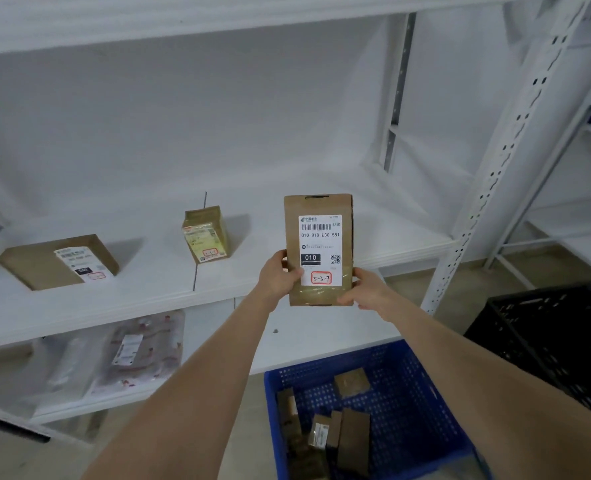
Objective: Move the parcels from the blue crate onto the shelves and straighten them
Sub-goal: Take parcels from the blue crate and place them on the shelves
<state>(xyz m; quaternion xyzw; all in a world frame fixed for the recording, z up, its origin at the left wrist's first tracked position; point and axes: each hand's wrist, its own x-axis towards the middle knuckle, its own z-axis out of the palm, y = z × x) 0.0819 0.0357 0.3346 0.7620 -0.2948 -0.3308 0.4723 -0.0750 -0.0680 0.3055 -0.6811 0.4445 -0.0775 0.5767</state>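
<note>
Head view, looking forward and down at a white shelf unit. Both arms reach up from the bottom of the frame to centre, where a brown cardboard parcel (318,249) is held upright in front of the middle shelf (148,296). Its white label faces the camera and carries a barcode, the code 010-010-L30-551, and a handwritten "3-3-7" in a red box.

The left hand (276,277) grips the parcel's lower left edge, thumb across the front face. The right hand (366,289) grips the lower right corner, thumb on the front near the bottom. Whether the parcel's base touches the shelf cannot be told.

On the same shelf, at centre left, a small brown parcel (206,235) stands upright and slightly turned. Farther left, well apart from it, a flat brown parcel (58,261) lies label-up and askew to the shelf edge.

On the lower shelf (218,327), at lower left of the frame, lie soft plastic-wrapped parcels (138,351), one of them bearing a white label.

The blue crate (425,386) sits on the floor at bottom centre-right, beneath the arms. It holds several small brown parcels (325,434), with one small box (351,382) apart from the cluster near the far wall.

A black crate (546,337) stands just right of the blue one. A perforated white upright (515,140) rises at upper right.
</note>
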